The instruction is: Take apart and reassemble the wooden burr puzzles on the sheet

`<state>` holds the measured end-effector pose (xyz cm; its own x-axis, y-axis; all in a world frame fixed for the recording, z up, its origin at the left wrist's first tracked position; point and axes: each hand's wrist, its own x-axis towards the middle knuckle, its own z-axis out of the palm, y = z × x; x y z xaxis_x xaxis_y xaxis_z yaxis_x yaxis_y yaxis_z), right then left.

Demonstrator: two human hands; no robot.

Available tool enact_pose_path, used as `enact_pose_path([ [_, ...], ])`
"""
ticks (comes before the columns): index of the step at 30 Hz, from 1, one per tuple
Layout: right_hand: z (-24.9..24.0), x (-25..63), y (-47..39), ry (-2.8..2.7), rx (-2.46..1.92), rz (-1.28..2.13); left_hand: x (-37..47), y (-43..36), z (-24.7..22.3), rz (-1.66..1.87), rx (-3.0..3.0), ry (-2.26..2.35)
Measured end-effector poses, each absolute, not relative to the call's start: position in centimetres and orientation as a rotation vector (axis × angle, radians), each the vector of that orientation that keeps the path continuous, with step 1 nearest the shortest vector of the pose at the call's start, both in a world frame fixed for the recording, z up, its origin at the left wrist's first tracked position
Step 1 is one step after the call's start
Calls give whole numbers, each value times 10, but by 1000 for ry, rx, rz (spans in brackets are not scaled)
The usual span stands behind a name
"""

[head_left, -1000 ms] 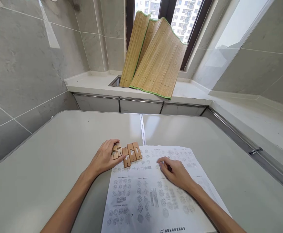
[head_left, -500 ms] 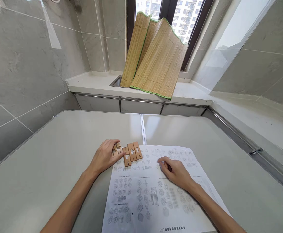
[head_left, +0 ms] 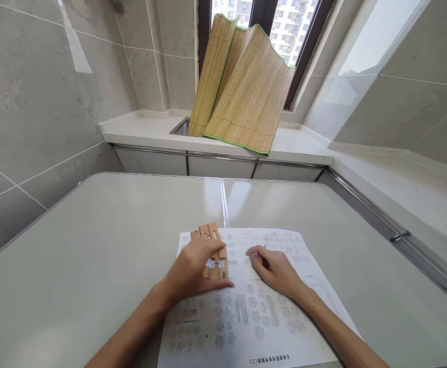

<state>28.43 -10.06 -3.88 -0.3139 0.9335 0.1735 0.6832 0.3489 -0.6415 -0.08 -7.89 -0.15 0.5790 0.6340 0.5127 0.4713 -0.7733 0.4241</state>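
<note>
My left hand (head_left: 194,266) is over the upper left of a printed sheet (head_left: 284,347). Its thumb and forefinger span a row of slotted wooden puzzle pieces (head_left: 222,265), touching their edges; the palm hides part of them. Just beyond, flat wooden pieces with oblong slots (head_left: 209,230) stick out past the fingers. Resting on the sheet, my right hand (head_left: 279,268) has its fingers curled and the thumb against the forefinger. What it holds, if anything, is too small to make out. Rows of small diagrams cover the paper.
The sheet lies on a pale table (head_left: 93,245) with a seam down its middle. Behind it runs a white ledge (head_left: 146,134), where a folded bamboo mat (head_left: 250,97) leans before the window. A metal rail (head_left: 369,204) follows the right side.
My left hand has moved right and nearer, onto the sheet. Wooden pieces now lie between its thumb and forefinger, in front of the numbered ones. My right hand stays put.
</note>
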Motion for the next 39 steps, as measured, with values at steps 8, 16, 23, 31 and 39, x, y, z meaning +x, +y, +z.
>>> enact_pose_path([
  [8,-39,283,-100,-2097,-1404,602,31,-100,-13,780,2705,611],
  [16,-41,285,-102,-2095,-1368,614,31,-100,-18,615,2699,597],
  [23,-31,282,-107,-2181,-1166,839,11,-88,-8,602,2728,714],
  [31,-28,279,-107,-2300,-1043,879,-2,-83,-5,480,2563,811],
  [39,-26,280,-105,-2225,-1045,924,8,-88,-1,516,2040,815],
])
